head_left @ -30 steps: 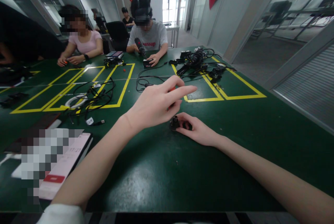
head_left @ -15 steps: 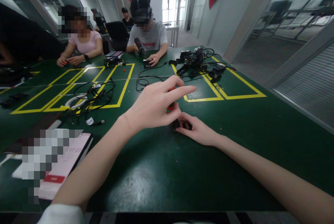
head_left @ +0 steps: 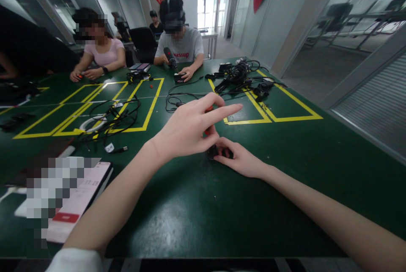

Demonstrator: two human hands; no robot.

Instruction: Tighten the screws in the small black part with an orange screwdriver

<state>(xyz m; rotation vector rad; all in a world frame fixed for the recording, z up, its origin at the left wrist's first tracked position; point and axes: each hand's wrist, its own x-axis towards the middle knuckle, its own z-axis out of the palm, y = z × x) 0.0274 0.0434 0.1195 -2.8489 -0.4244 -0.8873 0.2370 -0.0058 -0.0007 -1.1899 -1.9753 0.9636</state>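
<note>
My left hand is closed around an upright red-and-black handle, apparently a screwdriver, mostly hidden behind the fingers. Its index finger points out to the right. Directly below, a small black part rests at the tabletop. My right hand pinches this part from the right, thumb in front and fingers curled behind it. Where the tool meets the part is covered by my left hand. A tiny metallic piece, perhaps a screw, lies on the green table nearer to me.
Black cables and a white cable coil lie left. A phone sits near left. More tangled cables are piled at back right, over yellow tape lines. Across the table a co-worker holds a power driver.
My left index fingertip has shifted slightly to the right, and the left hand has turned a little. My right hand stays at the black part.
</note>
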